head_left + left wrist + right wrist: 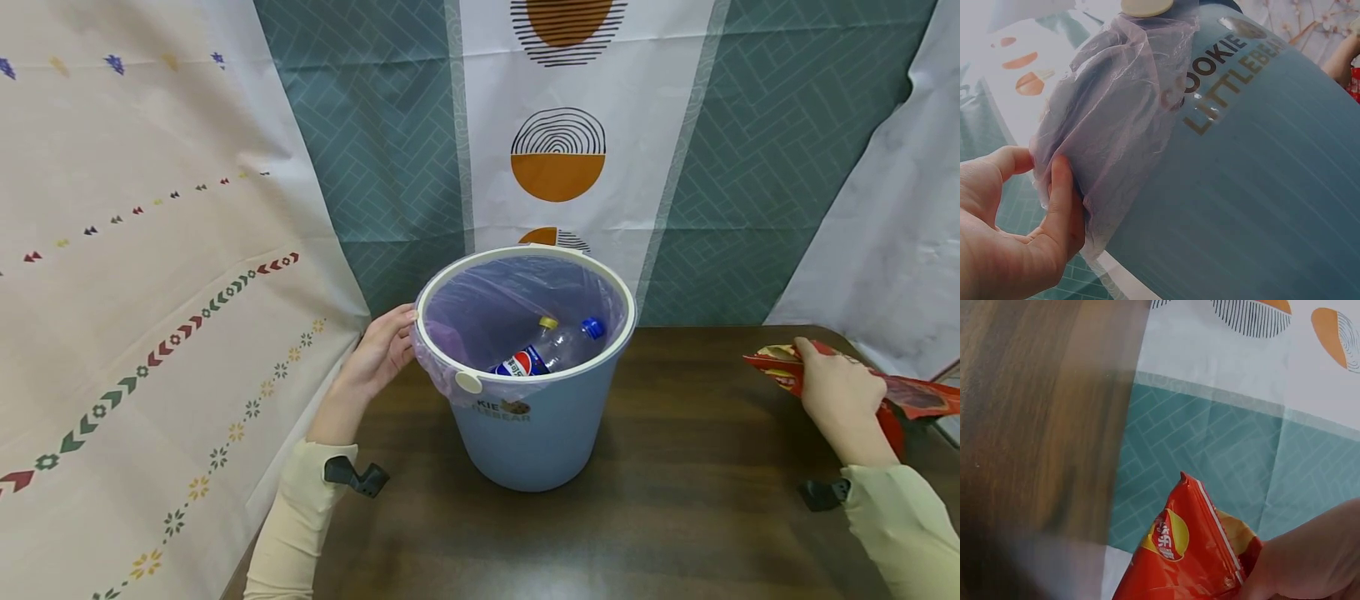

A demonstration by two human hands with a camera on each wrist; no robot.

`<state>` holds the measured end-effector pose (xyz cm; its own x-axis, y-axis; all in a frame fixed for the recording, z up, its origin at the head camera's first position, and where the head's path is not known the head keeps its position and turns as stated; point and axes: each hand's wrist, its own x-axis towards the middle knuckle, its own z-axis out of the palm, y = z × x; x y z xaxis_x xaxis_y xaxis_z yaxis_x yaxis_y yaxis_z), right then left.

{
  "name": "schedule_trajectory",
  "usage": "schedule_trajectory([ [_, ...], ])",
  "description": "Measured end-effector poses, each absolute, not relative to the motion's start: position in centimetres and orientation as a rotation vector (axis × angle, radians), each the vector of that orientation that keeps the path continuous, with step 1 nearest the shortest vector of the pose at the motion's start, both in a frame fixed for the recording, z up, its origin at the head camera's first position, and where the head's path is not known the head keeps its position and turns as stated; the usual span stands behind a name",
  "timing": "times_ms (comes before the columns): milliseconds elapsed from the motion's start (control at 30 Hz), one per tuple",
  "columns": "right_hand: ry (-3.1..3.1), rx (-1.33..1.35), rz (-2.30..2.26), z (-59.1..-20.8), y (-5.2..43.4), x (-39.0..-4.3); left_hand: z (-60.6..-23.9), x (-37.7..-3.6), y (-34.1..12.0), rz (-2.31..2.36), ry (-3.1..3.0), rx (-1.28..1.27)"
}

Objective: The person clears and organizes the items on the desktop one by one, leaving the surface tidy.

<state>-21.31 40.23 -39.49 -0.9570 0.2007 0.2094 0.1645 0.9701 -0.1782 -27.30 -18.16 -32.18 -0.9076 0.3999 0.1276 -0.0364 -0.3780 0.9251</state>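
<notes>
at the back middle of the desk (675,517), a blue bin (536,433) lined with a thin bag (1116,119), standing upright, two bottles (551,352) lying inside. at the bin's left side, left hand (378,354) touching the rim, thumb and fingers (1060,200) pressed against the liner's folded edge and the wall, curled lightly round that edge. near the desk's right edge, well apart from the bin, right hand (840,396) clamped on a red chip packet (911,398), fingers closed over its middle; in the right wrist view only the packet's sealed end (1194,550) and part of the hand showing.

judged from this: steadying the bin on one side, picking up the packet on the other; packet not yet in the bin. next move likely calls for lifting the packet off the desk, carrying it left across to above the open mouth, clearing the rim, then loosening the fingers, with the left hand keeping the liner from slipping in.
</notes>
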Motion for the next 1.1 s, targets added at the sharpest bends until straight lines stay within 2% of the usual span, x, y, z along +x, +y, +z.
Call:
schedule_trajectory([
  [1100,-2.582,-0.015,0.147,-37.5,37.3,-21.9,-32.1,-27.2,-18.1,2.37,1.547,0.473],
])
